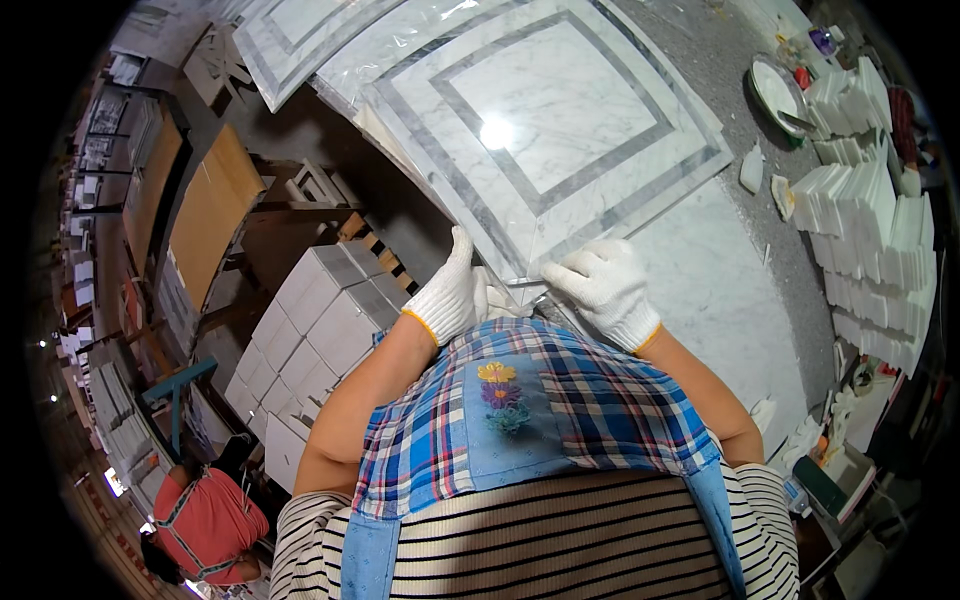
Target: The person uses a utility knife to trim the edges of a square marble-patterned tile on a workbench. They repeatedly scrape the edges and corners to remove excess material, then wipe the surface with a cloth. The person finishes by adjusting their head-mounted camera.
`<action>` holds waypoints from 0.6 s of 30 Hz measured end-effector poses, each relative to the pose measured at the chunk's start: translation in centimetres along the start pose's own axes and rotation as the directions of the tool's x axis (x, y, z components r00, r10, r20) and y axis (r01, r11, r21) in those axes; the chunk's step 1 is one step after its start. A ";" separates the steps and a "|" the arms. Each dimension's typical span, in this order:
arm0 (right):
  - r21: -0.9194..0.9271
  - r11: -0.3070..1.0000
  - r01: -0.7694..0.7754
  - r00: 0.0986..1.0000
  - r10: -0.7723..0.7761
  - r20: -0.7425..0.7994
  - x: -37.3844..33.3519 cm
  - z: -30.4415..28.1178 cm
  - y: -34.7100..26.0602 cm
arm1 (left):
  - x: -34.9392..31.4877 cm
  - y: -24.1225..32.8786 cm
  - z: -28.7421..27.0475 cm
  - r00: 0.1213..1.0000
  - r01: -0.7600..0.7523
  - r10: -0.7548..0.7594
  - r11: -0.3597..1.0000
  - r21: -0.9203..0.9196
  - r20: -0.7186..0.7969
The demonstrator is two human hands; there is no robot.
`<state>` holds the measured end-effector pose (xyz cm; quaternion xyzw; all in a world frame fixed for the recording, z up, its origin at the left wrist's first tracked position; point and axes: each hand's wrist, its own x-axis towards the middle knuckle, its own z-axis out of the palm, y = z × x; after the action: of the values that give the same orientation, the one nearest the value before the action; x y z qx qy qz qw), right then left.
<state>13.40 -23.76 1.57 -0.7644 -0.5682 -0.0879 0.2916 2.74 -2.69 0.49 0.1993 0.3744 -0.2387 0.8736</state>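
Note:
A square marble tile panel (555, 110), white with grey inlaid bands, lies with one corner toward me. My left hand (452, 293), in a white knitted glove, is beside that corner at the near-left edge. Its thumb points up while the fingers curl in beneath the corner, partly hidden. From the other side my right hand (603, 290), gloved likewise, has its fingers bent and pressed together at the corner's tip. Something small and shiny shows between the hands; what it is I cannot make out. My plaid apron (420, 430) touches the table's edge just below.
Another banded panel (290, 45) lies at the far left. Stacked white tiles (860, 240) and a bowl (775, 95) stand on the right, near a small white bottle (752, 168). Boxes (320, 310) are piled at left; a person in red (210, 525) is farther behind.

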 end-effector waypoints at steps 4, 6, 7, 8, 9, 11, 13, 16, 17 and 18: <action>-0.024 0.998 0.050 0.999 -0.050 -0.002 -0.3 0.1 0.3 | -0.1 -0.1 0.1 1.000 -0.019 0.019 1.000 -0.012 0.017; 0.012 0.999 0.033 0.999 -0.033 0.001 -0.4 -0.1 0.3 | 0.0 -0.2 0.0 0.999 -0.028 0.028 1.000 -0.009 0.020; 0.029 0.999 0.025 1.000 -0.025 0.002 -0.4 -0.2 0.3 | 0.2 -0.2 -0.3 1.000 -0.023 0.023 1.000 0.004 0.021; 0.038 0.999 0.018 1.000 -0.019 0.014 -0.4 -0.3 0.3 | 0.6 -0.2 -0.8 1.000 -0.019 0.018 1.000 0.017 0.021; 0.049 0.999 0.014 1.000 -0.015 0.025 -0.5 -0.5 0.5 | 0.7 -0.2 -1.0 1.000 -0.016 0.015 0.999 0.028 0.019; 0.050 0.999 0.017 0.999 -0.018 0.027 -0.6 -0.6 0.6 | 0.6 -0.3 -0.9 0.999 -0.030 0.029 0.999 0.020 0.016; 0.025 0.999 0.029 1.000 -0.029 0.006 -0.8 -0.5 0.8 | 0.4 -0.2 -0.9 0.999 -0.013 0.011 0.999 0.039 0.043; 0.028 0.999 0.017 0.998 -0.018 0.054 -0.9 -0.7 0.8 | 0.3 0.1 -0.9 0.997 0.019 -0.024 0.998 0.063 0.076; 0.033 0.999 0.003 0.997 -0.006 0.076 -0.7 -0.9 0.7 | 0.2 0.0 -0.5 0.999 0.007 -0.009 0.999 0.044 0.053; 0.041 0.999 -0.008 0.995 0.004 0.096 -0.3 -1.2 0.5 | 0.0 -0.1 -0.2 1.000 -0.009 0.008 1.000 0.026 0.028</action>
<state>13.96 -24.74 2.25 -0.7634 -0.5809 -0.0384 0.2798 2.58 -2.65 0.33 0.2091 0.3583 -0.2426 0.8769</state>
